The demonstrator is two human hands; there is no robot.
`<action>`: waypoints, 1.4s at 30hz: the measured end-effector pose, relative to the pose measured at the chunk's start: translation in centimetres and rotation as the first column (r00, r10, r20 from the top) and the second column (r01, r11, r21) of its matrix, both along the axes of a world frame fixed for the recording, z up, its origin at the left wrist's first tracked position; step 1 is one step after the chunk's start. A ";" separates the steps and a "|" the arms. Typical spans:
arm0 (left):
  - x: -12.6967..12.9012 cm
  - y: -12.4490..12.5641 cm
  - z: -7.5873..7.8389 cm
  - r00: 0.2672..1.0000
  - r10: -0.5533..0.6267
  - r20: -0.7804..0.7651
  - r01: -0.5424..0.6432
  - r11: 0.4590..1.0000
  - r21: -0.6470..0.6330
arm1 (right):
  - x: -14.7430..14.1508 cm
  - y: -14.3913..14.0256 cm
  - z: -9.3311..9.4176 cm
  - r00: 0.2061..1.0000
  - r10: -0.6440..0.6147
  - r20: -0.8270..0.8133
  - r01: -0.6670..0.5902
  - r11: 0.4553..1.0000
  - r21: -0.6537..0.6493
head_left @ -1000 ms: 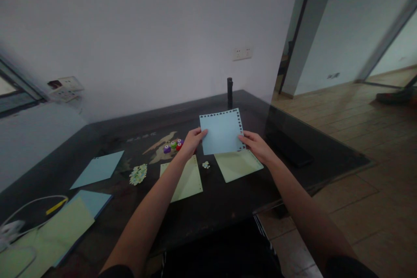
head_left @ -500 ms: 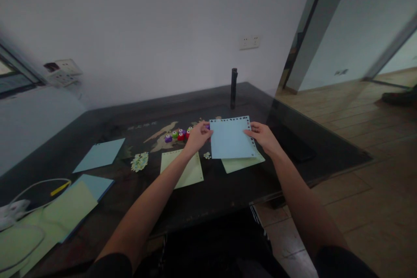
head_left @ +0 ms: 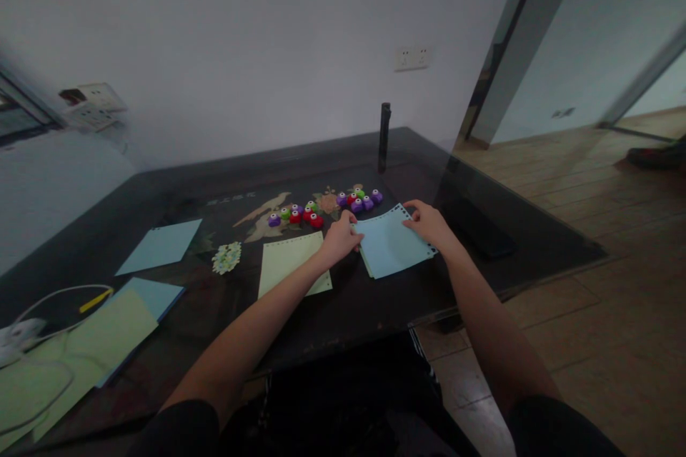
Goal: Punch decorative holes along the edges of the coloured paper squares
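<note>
Head view shows both hands pinching the punched blue sheet, left hand and right hand at opposite edges; squaring its corners flat on the green sheet beneath, fingers low, looks best

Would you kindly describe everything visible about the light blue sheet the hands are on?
The light blue sheet looks like thin square paper with small shapes punched along its far and right edges. It lies flat, turned slightly, atop a green sheet on the dark table. The left hand touches its left edge, the right hand its far right corner.

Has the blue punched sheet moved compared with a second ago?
Yes. The blue punched sheet has come down from upright in both hands to lie flat over the green sheet on the table.
</note>
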State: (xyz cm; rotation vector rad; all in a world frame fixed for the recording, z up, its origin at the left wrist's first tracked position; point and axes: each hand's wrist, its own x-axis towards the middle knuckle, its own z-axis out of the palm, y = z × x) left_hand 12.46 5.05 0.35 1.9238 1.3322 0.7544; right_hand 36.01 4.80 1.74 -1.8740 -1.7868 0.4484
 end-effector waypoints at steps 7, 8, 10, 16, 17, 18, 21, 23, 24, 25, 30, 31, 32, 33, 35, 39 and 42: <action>0.2 -0.3 0.1 0.995 -0.002 -0.103 0.002 1.000 -0.002 | -1.2 -0.3 -0.4 0.984 -0.038 0.172 0.053 0.995 -0.087; 0.1 -0.3 0.2 0.994 -0.002 -0.111 0.002 1.000 0.001 | -1.3 -0.3 -0.5 0.982 -0.040 0.184 0.058 0.994 -0.094; 0.1 -0.3 0.3 0.992 0.003 -0.126 -0.002 1.000 0.003 | -1.3 -0.2 -0.6 0.979 -0.042 0.197 0.063 0.993 -0.099; 0.0 0.1 0.1 0.990 -0.002 -0.138 0.002 1.000 0.004 | -1.5 0.0 -0.9 0.979 -0.060 0.197 0.082 0.991 -0.105; -0.1 0.2 0.0 0.992 -0.002 -0.129 0.002 1.000 -0.001 | -1.5 0.0 -1.0 0.978 -0.060 0.197 0.082 0.991 -0.102; -0.1 0.2 0.0 0.993 -0.001 -0.118 0.000 1.000 -0.008 | -1.5 0.0 -1.1 0.978 -0.060 0.198 0.080 0.992 -0.098; -0.2 0.4 -0.2 0.996 0.006 -0.088 -0.009 1.000 -0.030 | -1.5 0.0 -1.2 0.979 -0.059 0.197 0.077 0.993 -0.085; -0.2 0.5 -0.2 0.996 0.007 -0.085 -0.011 0.999 -0.043 | -1.5 0.0 -1.3 0.978 -0.064 0.199 0.082 0.993 -0.086; -0.2 0.5 -0.2 0.996 0.005 -0.087 -0.009 0.999 -0.047 | -1.5 0.0 -1.3 0.977 -0.067 0.200 0.086 0.992 -0.089; -0.1 0.6 -0.2 0.996 0.000 -0.088 -0.005 0.999 -0.050 | -1.5 0.0 -1.3 0.977 -0.067 0.201 0.087 0.992 -0.091; -0.1 0.5 -0.1 0.996 -0.009 -0.088 0.004 0.998 -0.065 | -1.5 -0.1 -1.3 0.978 -0.064 0.199 0.083 0.993 -0.089; -0.1 0.5 0.0 0.996 0.000 -0.091 -0.006 0.998 -0.063 | -1.5 -0.1 -1.3 0.978 -0.064 0.200 0.083 0.993 -0.088; -0.2 0.5 0.1 0.996 0.011 -0.092 -0.017 0.998 -0.060 | -1.6 -0.1 -1.3 0.977 -0.063 0.206 0.082 0.993 -0.084; -0.3 0.6 0.2 0.996 0.023 -0.090 -0.029 0.998 -0.057 | -1.6 -0.2 -1.3 0.974 -0.061 0.217 0.080 0.994 -0.079; -0.6 0.8 0.4 0.997 0.035 -0.074 -0.039 0.998 -0.055 | -1.6 -0.3 -1.2 0.966 -0.052 0.252 0.072 0.995 -0.068; -1.5 1.9 0.9 0.998 0.062 -0.020 -0.063 0.998 -0.017 | -1.7 -0.7 -0.8 0.952 -0.061 0.299 0.076 0.996 -0.042; -2.1 2.6 1.4 0.994 0.105 0.036 -0.104 0.994 -0.025 | -1.7 -0.9 -0.5 0.957 -0.089 0.277 0.095 0.995 -0.009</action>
